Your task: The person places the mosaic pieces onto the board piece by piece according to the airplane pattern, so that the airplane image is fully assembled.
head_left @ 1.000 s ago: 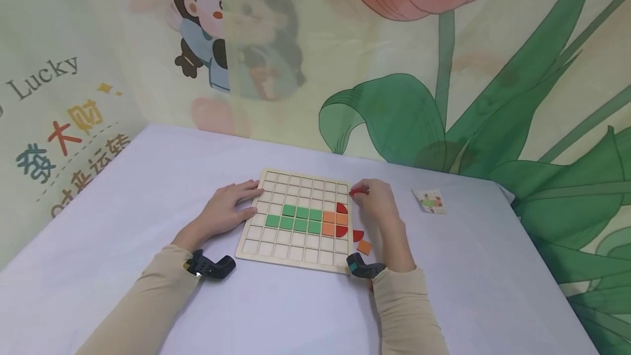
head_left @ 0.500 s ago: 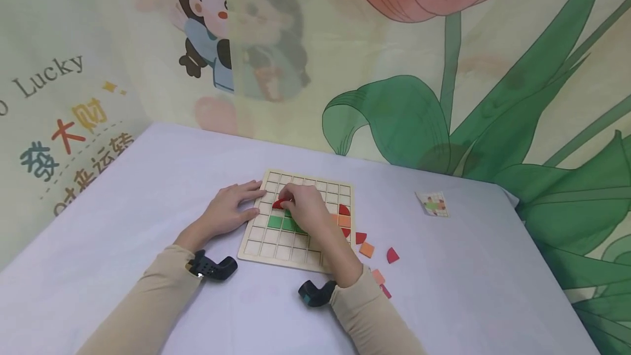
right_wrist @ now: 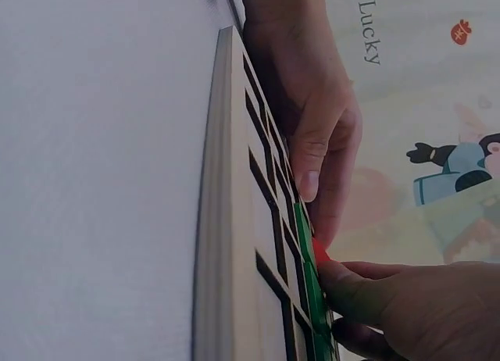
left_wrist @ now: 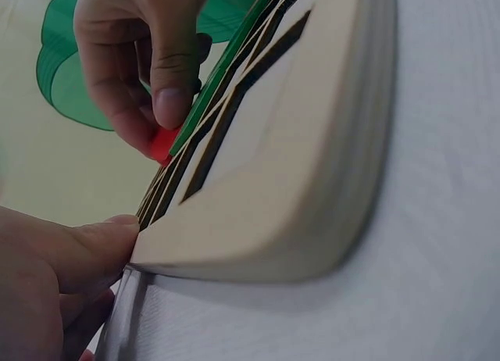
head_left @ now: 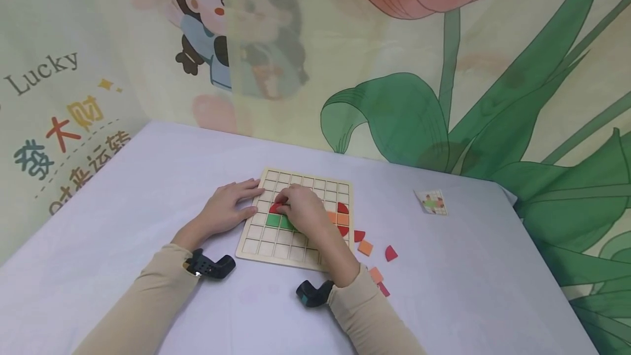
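Note:
A light wooden grid board point(head_left: 251, 246) lies on the white-covered table. My left hand point(head_left: 228, 205) rests at its left edge, fingers extended, thumb touching the rim. With thumb and fingertips my right hand point(head_left: 307, 211) pinches a red quarter-circle tile point(head_left: 274, 209) in a cell just behind the leftmost green tile point(head_left: 273, 220). In the left wrist view this red tile point(left_wrist: 161, 145) sits low against the board, beside a green one. My right hand covers most other green tiles. Orange tiles point(head_left: 342, 218) and red quarter-circle tiles point(head_left: 342, 208) fill cells near the right edge.
Right of the board lie loose tiles: a red quarter-circle point(head_left: 359, 235), an orange square point(head_left: 365, 247), another red quarter-circle point(head_left: 391, 253), a paler orange square point(head_left: 376, 274) and a red piece point(head_left: 384, 289). Farther right is a small pattern card point(head_left: 432, 202). A printed cloth hangs behind.
My right hand has carried the red quarter-circle tile from beyond the board's right edge leftward over the grid, then lowered it slightly left into a cell. My left hand has stayed in place.

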The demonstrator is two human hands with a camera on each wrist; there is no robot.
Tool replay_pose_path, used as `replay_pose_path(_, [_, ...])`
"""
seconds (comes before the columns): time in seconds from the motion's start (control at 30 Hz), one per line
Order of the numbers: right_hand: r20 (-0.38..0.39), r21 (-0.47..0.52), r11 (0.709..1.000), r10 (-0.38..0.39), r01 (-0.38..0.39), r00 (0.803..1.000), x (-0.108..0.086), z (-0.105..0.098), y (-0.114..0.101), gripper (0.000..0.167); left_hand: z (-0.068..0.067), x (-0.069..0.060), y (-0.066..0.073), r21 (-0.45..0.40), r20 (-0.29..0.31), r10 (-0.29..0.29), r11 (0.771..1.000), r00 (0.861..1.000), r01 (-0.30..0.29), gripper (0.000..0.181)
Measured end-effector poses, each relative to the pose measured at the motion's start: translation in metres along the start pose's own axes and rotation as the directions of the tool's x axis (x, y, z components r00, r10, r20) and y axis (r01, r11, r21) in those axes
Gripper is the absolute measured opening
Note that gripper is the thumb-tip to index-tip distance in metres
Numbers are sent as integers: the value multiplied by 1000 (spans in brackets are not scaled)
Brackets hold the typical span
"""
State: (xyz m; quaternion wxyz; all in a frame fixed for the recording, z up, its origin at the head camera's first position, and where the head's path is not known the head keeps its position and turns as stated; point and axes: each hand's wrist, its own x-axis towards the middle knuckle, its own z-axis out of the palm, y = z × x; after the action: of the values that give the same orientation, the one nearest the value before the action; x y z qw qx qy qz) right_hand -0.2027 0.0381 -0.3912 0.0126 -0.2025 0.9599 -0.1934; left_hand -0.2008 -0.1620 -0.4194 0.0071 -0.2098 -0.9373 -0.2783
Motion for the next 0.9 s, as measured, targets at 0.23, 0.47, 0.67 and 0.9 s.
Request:
replay_pose_path(0.23, [7,-38,999,-18,18,1000,-1,-2,-1,17,0,-1,0,-7,-6,4,1000,1000,-5,47])
replay_pose_path(0.47, [9,-71,997,-29,30,1000,-2,-2,-1,18,1,1,-2,-6,0,4,1000,1000,-4,48])
replay_pose_path(0.67, [-7,-93,995,-35,34,999,-1,-1,-1,18,1,1,-1,-7,-4,2,1000,1000,-2,48])
replay_pose_path(0.9, [-6,-87,996,-27,26,1000,-1,-2,-1,9,2,2,-1,-9,8,-8,1000,1000,8,49])
